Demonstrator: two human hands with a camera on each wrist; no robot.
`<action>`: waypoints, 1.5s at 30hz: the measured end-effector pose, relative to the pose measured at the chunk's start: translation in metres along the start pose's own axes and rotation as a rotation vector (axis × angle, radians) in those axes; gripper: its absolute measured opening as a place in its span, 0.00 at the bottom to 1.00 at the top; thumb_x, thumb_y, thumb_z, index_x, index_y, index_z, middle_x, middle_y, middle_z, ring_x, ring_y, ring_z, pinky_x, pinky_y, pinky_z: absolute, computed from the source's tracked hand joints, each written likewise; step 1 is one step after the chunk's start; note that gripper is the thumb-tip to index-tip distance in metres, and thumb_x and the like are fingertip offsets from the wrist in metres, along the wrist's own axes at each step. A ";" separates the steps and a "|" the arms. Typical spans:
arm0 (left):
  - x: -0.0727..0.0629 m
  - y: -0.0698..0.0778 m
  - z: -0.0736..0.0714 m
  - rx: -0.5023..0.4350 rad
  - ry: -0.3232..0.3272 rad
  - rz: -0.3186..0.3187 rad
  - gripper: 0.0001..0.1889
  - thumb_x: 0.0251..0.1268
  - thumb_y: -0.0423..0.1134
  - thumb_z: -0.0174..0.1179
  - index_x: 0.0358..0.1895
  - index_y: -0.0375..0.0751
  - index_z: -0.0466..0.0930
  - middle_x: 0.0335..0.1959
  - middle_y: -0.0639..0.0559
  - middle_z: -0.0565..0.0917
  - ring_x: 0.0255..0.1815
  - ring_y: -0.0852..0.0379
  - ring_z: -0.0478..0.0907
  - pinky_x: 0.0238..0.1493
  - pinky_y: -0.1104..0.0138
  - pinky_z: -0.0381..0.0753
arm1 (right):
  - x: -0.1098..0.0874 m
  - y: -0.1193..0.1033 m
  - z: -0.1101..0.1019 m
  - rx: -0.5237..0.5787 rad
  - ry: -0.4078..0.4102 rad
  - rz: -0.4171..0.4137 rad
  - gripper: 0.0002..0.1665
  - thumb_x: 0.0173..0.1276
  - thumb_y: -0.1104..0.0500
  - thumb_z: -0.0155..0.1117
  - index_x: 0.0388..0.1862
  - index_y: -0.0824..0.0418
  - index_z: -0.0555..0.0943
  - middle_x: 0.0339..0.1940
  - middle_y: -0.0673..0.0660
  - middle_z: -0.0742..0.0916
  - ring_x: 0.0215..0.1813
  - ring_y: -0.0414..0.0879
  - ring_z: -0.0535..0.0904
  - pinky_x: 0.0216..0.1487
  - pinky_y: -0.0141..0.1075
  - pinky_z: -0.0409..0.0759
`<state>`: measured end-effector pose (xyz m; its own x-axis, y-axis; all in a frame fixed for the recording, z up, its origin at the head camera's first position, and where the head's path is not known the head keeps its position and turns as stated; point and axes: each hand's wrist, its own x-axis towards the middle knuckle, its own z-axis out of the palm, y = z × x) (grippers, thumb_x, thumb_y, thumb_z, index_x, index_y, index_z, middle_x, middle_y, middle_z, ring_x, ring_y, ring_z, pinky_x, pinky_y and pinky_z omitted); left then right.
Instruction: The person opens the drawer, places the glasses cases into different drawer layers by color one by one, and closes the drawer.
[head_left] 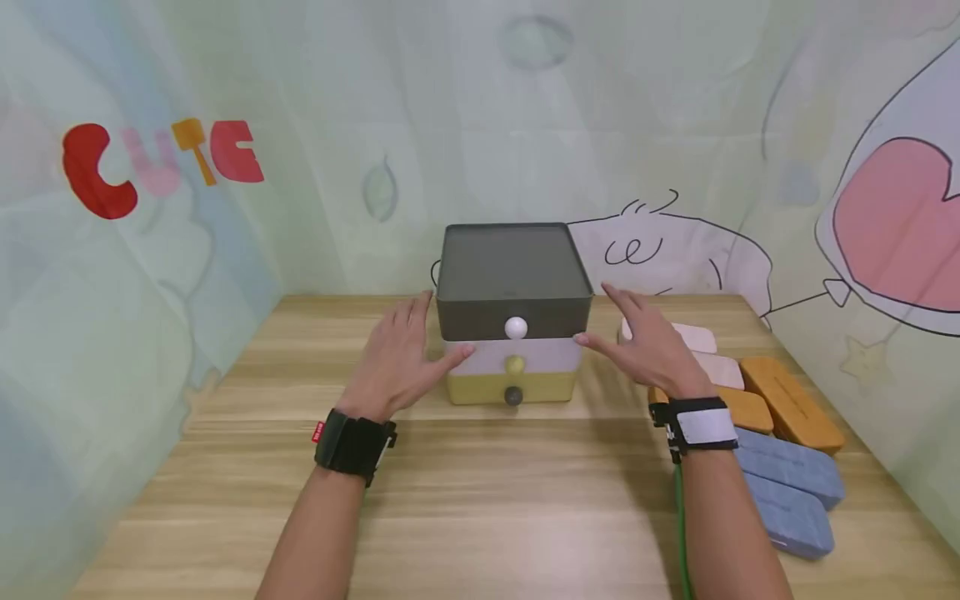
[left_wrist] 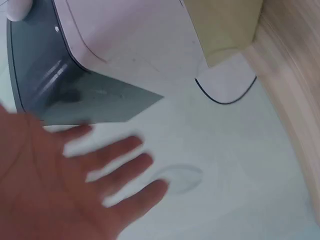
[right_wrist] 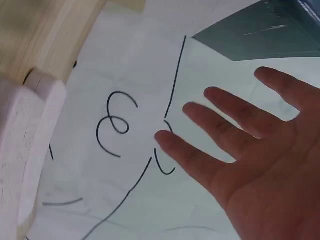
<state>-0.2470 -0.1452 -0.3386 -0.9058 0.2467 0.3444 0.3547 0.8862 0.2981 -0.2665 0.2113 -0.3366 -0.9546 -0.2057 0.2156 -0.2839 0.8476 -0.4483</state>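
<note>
A stack of three small drawer boxes stands at the middle of the wooden table. On top is a dark grey box with a white knob. Below it sit a pale pinkish box with a yellow knob and a yellow box with a dark knob. My left hand is at the stack's left side, fingers extended and thumb overlapping the pale box in the head view. On the right side, my right hand has its fingers straight and spread. Both wrist views show empty palms.
Along the table's right side lie several rounded oblong blocks: pale ones, orange ones and blue ones. The right forearm passes close beside them. A green cable runs down from the right wrist. A printed cloth backdrop surrounds the table.
</note>
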 end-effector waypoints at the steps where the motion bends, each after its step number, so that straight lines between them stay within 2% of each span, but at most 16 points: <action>1: 0.000 0.001 0.001 -0.014 0.055 0.002 0.54 0.65 0.77 0.47 0.80 0.37 0.51 0.75 0.32 0.64 0.75 0.36 0.63 0.73 0.42 0.64 | 0.000 -0.001 0.000 0.026 0.023 -0.007 0.56 0.67 0.23 0.54 0.84 0.47 0.52 0.82 0.65 0.62 0.82 0.64 0.57 0.75 0.65 0.61; 4: 0.001 0.007 0.003 -0.061 0.258 0.024 0.46 0.69 0.75 0.42 0.74 0.38 0.57 0.67 0.34 0.64 0.65 0.36 0.62 0.66 0.44 0.64 | 0.002 -0.006 0.002 0.130 0.131 -0.065 0.47 0.73 0.29 0.53 0.83 0.49 0.58 0.79 0.62 0.68 0.79 0.61 0.64 0.74 0.62 0.65; 7: 0.000 0.019 0.006 -0.083 0.460 0.085 0.36 0.73 0.67 0.43 0.65 0.38 0.62 0.62 0.35 0.61 0.58 0.37 0.59 0.58 0.45 0.60 | 0.004 -0.015 0.009 0.256 0.228 -0.162 0.38 0.78 0.38 0.53 0.80 0.52 0.62 0.76 0.62 0.72 0.74 0.61 0.71 0.70 0.59 0.72; 9: -0.001 0.032 0.010 -0.081 0.555 0.141 0.30 0.72 0.60 0.49 0.60 0.36 0.66 0.59 0.36 0.62 0.55 0.38 0.59 0.53 0.47 0.58 | 0.006 -0.020 0.014 0.328 0.257 -0.221 0.34 0.80 0.43 0.53 0.79 0.53 0.64 0.75 0.63 0.73 0.73 0.62 0.73 0.68 0.59 0.75; 11: -0.003 0.047 0.014 -0.068 0.602 0.198 0.24 0.70 0.53 0.55 0.55 0.35 0.70 0.55 0.37 0.65 0.51 0.39 0.61 0.50 0.49 0.60 | 0.008 -0.025 0.018 0.367 0.262 -0.254 0.32 0.81 0.46 0.51 0.79 0.53 0.65 0.75 0.63 0.72 0.74 0.62 0.73 0.67 0.59 0.76; 14: -0.005 0.066 0.022 -0.022 0.591 0.265 0.18 0.66 0.46 0.63 0.49 0.36 0.75 0.47 0.41 0.70 0.45 0.45 0.68 0.47 0.56 0.69 | 0.010 -0.028 0.023 0.366 0.268 -0.273 0.29 0.82 0.47 0.50 0.77 0.53 0.69 0.76 0.61 0.74 0.74 0.60 0.73 0.65 0.60 0.77; 17: -0.006 0.079 0.034 0.027 0.534 0.299 0.16 0.65 0.43 0.67 0.47 0.37 0.78 0.42 0.45 0.74 0.37 0.51 0.73 0.37 0.65 0.78 | 0.009 -0.028 0.026 0.337 0.264 -0.263 0.27 0.82 0.46 0.49 0.73 0.55 0.74 0.75 0.61 0.76 0.74 0.59 0.74 0.63 0.59 0.79; 19: -0.007 0.084 0.042 0.040 0.484 0.306 0.17 0.64 0.43 0.69 0.49 0.37 0.78 0.42 0.46 0.76 0.33 0.54 0.76 0.32 0.67 0.81 | 0.008 -0.026 0.026 0.336 0.254 -0.250 0.26 0.82 0.46 0.49 0.71 0.55 0.76 0.73 0.60 0.78 0.74 0.58 0.74 0.64 0.59 0.79; 22: -0.006 0.088 0.052 0.013 0.424 0.306 0.20 0.63 0.42 0.71 0.53 0.36 0.77 0.45 0.46 0.75 0.32 0.56 0.80 0.31 0.68 0.83 | 0.004 -0.022 0.026 0.338 0.242 -0.246 0.25 0.82 0.47 0.50 0.70 0.54 0.77 0.72 0.60 0.79 0.71 0.57 0.77 0.64 0.58 0.79; 25: -0.004 0.088 0.057 -0.010 0.405 0.323 0.20 0.63 0.36 0.71 0.55 0.35 0.78 0.48 0.45 0.75 0.36 0.55 0.83 0.38 0.68 0.86 | 0.002 -0.018 0.024 0.347 0.238 -0.268 0.23 0.82 0.49 0.50 0.68 0.54 0.78 0.69 0.60 0.81 0.66 0.56 0.81 0.64 0.55 0.80; 28: -0.003 0.087 0.058 -0.023 0.419 0.368 0.17 0.62 0.30 0.70 0.53 0.34 0.81 0.48 0.44 0.76 0.42 0.53 0.84 0.45 0.67 0.86 | -0.001 -0.017 0.023 0.360 0.226 -0.283 0.22 0.82 0.51 0.49 0.67 0.55 0.79 0.68 0.60 0.82 0.63 0.55 0.84 0.63 0.49 0.80; 32: -0.002 0.085 0.056 -0.030 0.428 0.419 0.14 0.61 0.28 0.69 0.50 0.32 0.82 0.48 0.43 0.78 0.45 0.53 0.84 0.49 0.67 0.86 | -0.002 -0.013 0.021 0.397 0.206 -0.282 0.21 0.82 0.52 0.50 0.66 0.54 0.80 0.71 0.60 0.80 0.67 0.55 0.81 0.63 0.45 0.80; 40: -0.006 0.084 0.047 0.014 0.435 0.474 0.13 0.62 0.29 0.69 0.48 0.32 0.82 0.46 0.44 0.78 0.40 0.54 0.83 0.44 0.69 0.86 | 0.003 -0.011 0.013 0.478 0.160 -0.254 0.22 0.83 0.50 0.47 0.67 0.50 0.80 0.74 0.57 0.77 0.72 0.53 0.76 0.62 0.43 0.81; 45: -0.006 0.085 0.042 0.048 0.455 0.485 0.11 0.62 0.29 0.68 0.47 0.33 0.83 0.44 0.45 0.79 0.37 0.56 0.82 0.40 0.70 0.86 | 0.008 -0.012 0.012 0.470 0.174 -0.252 0.21 0.82 0.49 0.48 0.66 0.49 0.81 0.75 0.56 0.76 0.72 0.52 0.77 0.61 0.45 0.81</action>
<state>-0.2208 -0.0553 -0.3528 -0.4548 0.4409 0.7738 0.6772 0.7355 -0.0210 -0.2721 0.1942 -0.3398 -0.8346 -0.2562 0.4877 -0.5487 0.4652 -0.6946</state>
